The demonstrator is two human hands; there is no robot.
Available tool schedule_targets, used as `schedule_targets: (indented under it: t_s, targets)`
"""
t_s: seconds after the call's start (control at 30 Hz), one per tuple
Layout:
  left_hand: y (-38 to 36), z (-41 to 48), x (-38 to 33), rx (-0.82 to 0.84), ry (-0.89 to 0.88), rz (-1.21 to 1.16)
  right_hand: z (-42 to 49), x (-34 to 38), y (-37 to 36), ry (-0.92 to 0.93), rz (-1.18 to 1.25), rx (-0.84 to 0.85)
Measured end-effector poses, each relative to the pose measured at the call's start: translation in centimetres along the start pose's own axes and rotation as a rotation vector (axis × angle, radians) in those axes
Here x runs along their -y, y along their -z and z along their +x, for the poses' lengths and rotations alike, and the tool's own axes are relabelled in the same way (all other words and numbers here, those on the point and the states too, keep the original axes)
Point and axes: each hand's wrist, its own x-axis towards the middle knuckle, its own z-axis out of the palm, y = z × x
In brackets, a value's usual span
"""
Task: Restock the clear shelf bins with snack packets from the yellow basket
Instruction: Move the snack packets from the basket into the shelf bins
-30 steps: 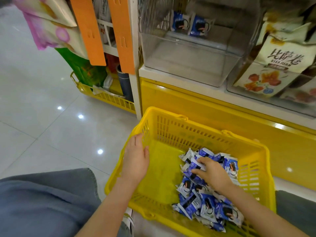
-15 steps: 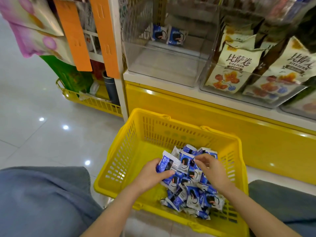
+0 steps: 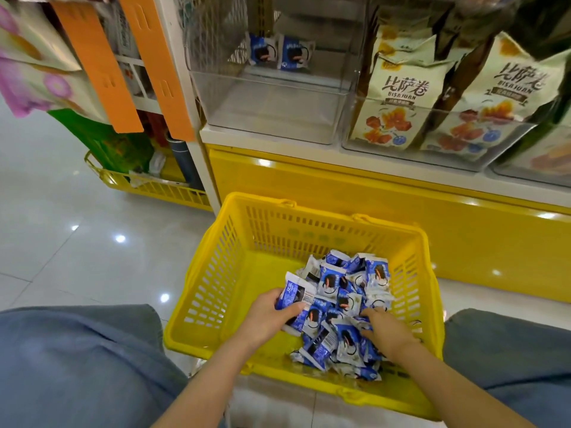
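Left hand (image 3: 265, 319) grasping one blue-and-white foil snack packet (image 3: 295, 299), right hand (image 3: 386, 333) (grip indeterminable) resting in the packet pile (image 3: 349, 288) within the yellow slotted plastic basket (image 3: 210, 273); beyond, a clear plastic shelf bin (image 3: 272, 100) holding two matching packets (image 3: 279, 52).

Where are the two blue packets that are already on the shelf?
Head view, upper middle: the two blue packets stand side by side at the back of the clear bin, above the yellow basket and left of the beige bags.
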Motion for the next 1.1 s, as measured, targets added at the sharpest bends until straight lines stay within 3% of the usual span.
schedule_targets:
  t_s: [0.13, 0.23, 0.47, 0.6, 0.83, 0.97, 1.1]
  targets:
    - [-0.8, 0.1, 0.0, 0.036, 0.064, -0.024, -0.3, 0.6, 1.7, -0.045, 0.137, -0.097]
    - [-1.4, 0.4, 0.1, -0.025, 0.101, -0.029, -0.9, 2.2, 3.7, -0.040, 0.499, -0.195]
    - [-2.7, 0.6, -1.9, -0.053, 0.246, -0.231, -3.5, 5.6, 7.3, 0.035, 1.268, -0.036]
    - [-3.6, 0.4, -4.1, 0.070, 0.126, -0.337, -5.0, 6.1, 8.7, 0.102, 1.602, -0.026]
    - [-4.7, 1.2, -9.5, -0.080, -0.139, -0.146, -7.4, 3.8, 15.1, 0.212, 1.345, -0.197]
    - [-4.2, 1.9, -13.9, -0.026, -0.358, 0.025, -8.8, 2.7, 19.0, 0.223, 1.005, -0.433]
    - [-1.2, 2.5, -18.2, 0.019, -0.474, 0.126, -9.1, 2.4, 22.4, 0.277, 0.811, -0.453]
